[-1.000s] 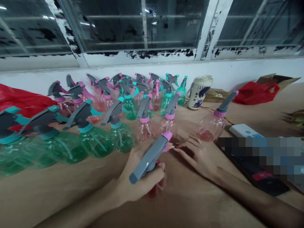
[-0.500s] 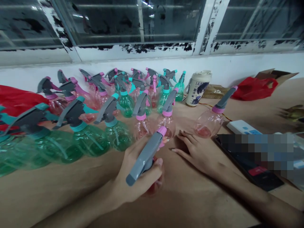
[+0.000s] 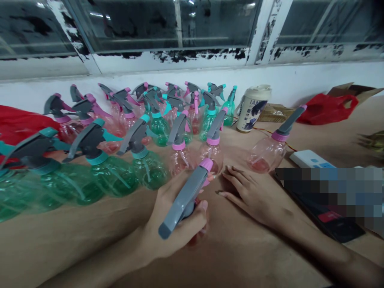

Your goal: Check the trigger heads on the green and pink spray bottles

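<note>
My left hand is wrapped round a pink spray bottle with a grey trigger head and pink nozzle, tilted toward me on the brown table. My right hand lies flat on the table just right of the nozzle, fingers stretched out, holding nothing. Directly behind the hands stand two pink spray bottles. A lone pink spray bottle stands to the right of my right hand.
Several green and pink spray bottles crowd the left and back of the table under a window. A paper cup, red bags, a white power strip and a dark device lie at the right.
My right hand has drawn back from the held bottle's nozzle and settled flat on the table. The left hand keeps the bottle almost still.
</note>
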{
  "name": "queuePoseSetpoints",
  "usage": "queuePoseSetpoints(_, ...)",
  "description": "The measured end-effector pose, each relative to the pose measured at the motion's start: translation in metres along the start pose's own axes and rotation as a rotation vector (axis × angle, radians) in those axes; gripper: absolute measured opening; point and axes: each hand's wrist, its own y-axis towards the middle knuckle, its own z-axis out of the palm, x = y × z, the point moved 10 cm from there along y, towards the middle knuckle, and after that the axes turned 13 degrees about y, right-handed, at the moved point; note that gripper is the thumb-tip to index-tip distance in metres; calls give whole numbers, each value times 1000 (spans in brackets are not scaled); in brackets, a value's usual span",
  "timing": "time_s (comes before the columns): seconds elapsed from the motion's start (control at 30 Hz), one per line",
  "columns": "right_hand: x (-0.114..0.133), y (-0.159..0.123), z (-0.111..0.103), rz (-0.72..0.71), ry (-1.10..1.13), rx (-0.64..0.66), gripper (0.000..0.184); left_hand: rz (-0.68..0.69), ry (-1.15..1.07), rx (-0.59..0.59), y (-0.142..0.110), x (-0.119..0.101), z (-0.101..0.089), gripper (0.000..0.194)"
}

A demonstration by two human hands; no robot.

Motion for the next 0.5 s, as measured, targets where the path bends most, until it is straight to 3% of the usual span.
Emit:
queuePoseSetpoints(0.17, 9, -3, 3, -26, 10, 37, 57, 56, 57, -22, -1, -6, -1, 20)
queuePoseSetpoints(0.3, 11, -5, 4, -20, 60, 33, 55, 18, 42, 19, 0, -2, 3, 23)
queuePoseSetpoints(0.5, 12, -5, 6, -28, 50, 50, 56, 76, -5, 74, 4, -13, 2, 29)
